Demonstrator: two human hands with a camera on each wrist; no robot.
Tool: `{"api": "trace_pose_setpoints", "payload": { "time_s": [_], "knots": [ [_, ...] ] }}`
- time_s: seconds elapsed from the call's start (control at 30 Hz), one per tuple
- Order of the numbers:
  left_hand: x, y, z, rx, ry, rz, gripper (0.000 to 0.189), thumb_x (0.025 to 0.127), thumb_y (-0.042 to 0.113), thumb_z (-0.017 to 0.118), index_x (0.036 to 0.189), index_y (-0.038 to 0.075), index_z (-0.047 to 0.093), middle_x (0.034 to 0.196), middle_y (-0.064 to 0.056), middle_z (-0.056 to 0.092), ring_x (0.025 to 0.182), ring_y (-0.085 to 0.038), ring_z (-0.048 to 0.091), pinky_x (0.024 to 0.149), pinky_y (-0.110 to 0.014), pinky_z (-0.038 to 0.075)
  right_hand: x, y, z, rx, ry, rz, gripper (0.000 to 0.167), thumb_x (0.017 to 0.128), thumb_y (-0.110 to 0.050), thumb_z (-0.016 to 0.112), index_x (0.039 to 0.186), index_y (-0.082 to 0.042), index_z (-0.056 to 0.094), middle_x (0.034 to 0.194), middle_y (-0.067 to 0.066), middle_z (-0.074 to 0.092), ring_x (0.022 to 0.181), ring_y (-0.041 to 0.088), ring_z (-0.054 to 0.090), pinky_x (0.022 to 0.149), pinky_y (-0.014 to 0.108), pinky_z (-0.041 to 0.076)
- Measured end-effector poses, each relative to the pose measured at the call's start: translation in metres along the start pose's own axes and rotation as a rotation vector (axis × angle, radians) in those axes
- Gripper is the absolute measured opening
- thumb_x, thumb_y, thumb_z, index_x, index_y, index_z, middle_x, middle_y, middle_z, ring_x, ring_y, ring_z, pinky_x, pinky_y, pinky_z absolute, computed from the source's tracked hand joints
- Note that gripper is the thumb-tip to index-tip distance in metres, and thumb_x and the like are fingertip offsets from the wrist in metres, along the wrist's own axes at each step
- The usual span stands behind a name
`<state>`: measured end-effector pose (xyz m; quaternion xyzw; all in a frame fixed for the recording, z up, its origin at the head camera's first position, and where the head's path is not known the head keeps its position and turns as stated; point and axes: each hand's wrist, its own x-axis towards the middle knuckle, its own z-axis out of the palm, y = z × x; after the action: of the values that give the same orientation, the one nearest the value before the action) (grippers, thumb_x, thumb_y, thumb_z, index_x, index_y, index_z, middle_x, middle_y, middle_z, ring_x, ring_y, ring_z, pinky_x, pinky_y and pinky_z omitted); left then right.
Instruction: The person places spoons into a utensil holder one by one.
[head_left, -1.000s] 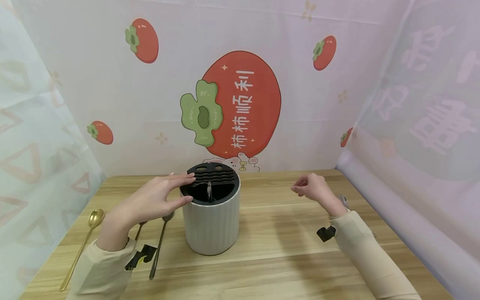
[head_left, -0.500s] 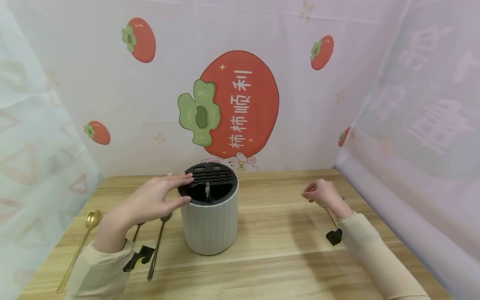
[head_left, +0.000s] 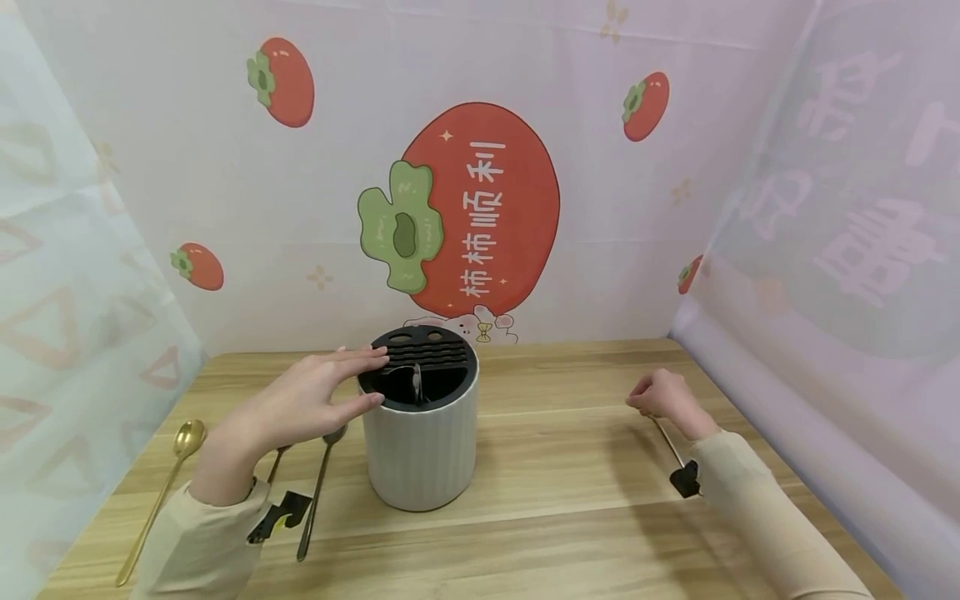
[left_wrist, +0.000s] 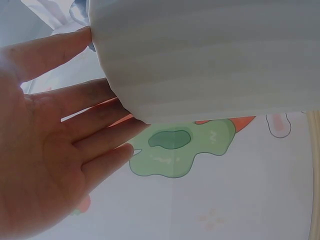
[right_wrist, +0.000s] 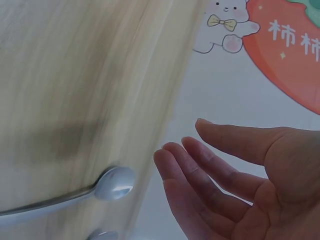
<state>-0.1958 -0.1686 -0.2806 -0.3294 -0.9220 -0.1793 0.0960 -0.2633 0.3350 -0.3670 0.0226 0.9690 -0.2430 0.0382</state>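
Note:
A white ribbed utensil holder [head_left: 423, 458] with a black slotted top [head_left: 427, 354] stands on the table. At its left rim is my left hand [head_left: 296, 404], fingers and thumb straight and spread, fingertips at the edge; the left wrist view shows them against the holder's wall [left_wrist: 210, 60]. Something shiny and metallic [head_left: 417, 383] pokes up in the front opening. Off to the right, my right hand [head_left: 671, 400] hovers above a silver spoon [right_wrist: 115, 182]. Its fingers bend gently, the thumb is apart from them, and nothing is between them.
A gold spoon [head_left: 161, 492] lies at the table's left side. Between it and the holder are a dark spoon [head_left: 321, 479] and another dark utensil [head_left: 276, 463], partly hidden by my left arm. The right wrist view shows a second silver utensil [right_wrist: 104, 235]. Printed cloth walls [head_left: 585, 250] border the table.
My right hand has moved right and a little nearer, and a silver spoon's handle now shows beneath it. The left hand stays at the holder's rim.

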Motion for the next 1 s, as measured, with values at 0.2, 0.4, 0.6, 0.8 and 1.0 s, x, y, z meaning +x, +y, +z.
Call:
{"api": "trace_pose_setpoints", "payload": {
  "time_s": [0.2,0.4,0.6,0.8,1.0],
  "knots": [
    [0.001,0.0,0.0,0.0,-0.006,-0.007,0.051,0.093,0.036,0.059,0.136,0.009,0.053,0.14,-0.008,0.051,0.132,-0.035,0.044,0.11,-0.052,0.032,0.001,0.015,-0.001,-0.034,0.01,-0.017,0.018,0.084,-0.017,0.066,0.084,0.001,0.07,0.069,0.009,0.067,0.062,0.015,0.058,0.055,0.027,0.045],
    [0.0,0.0,0.0,-0.005,-0.001,-0.005,0.05,0.093,0.036,0.058,0.135,0.01,0.054,0.14,-0.01,0.052,0.131,-0.036,0.044,0.107,-0.054,0.034,0.003,0.031,-0.002,-0.056,0.011,-0.017,0.014,0.08,-0.012,0.064,0.075,0.0,0.068,0.063,0.004,0.063,0.057,0.014,0.053,0.052,0.027,0.044],
    [0.0,0.0,0.0,-0.004,-0.007,-0.02,0.051,0.092,0.035,0.06,0.136,0.011,0.053,0.141,-0.01,0.05,0.132,-0.036,0.043,0.109,-0.053,0.033,0.002,0.042,-0.002,-0.016,-0.005,0.028,0.013,0.078,-0.008,0.067,0.081,0.005,0.069,0.065,0.008,0.066,0.056,0.013,0.055,0.052,0.026,0.046],
    [-0.001,0.0,0.0,-0.002,-0.007,-0.022,0.051,0.092,0.036,0.06,0.136,0.011,0.053,0.14,-0.01,0.051,0.132,-0.036,0.043,0.109,-0.053,0.034,0.001,0.053,0.002,0.031,-0.024,0.028,0.008,0.074,-0.005,0.067,0.076,0.003,0.069,0.057,0.003,0.058,0.051,0.011,0.048,0.048,0.024,0.041],
    [-0.001,0.001,0.0,0.0,-0.009,-0.018,0.051,0.092,0.037,0.059,0.135,0.009,0.054,0.14,-0.008,0.052,0.132,-0.036,0.043,0.107,-0.053,0.036,0.001,0.064,0.005,0.044,-0.045,0.052,0.008,0.074,-0.006,0.066,0.068,0.0,0.065,0.056,0.001,0.054,0.049,0.011,0.044,0.047,0.024,0.039]
  ]
}}
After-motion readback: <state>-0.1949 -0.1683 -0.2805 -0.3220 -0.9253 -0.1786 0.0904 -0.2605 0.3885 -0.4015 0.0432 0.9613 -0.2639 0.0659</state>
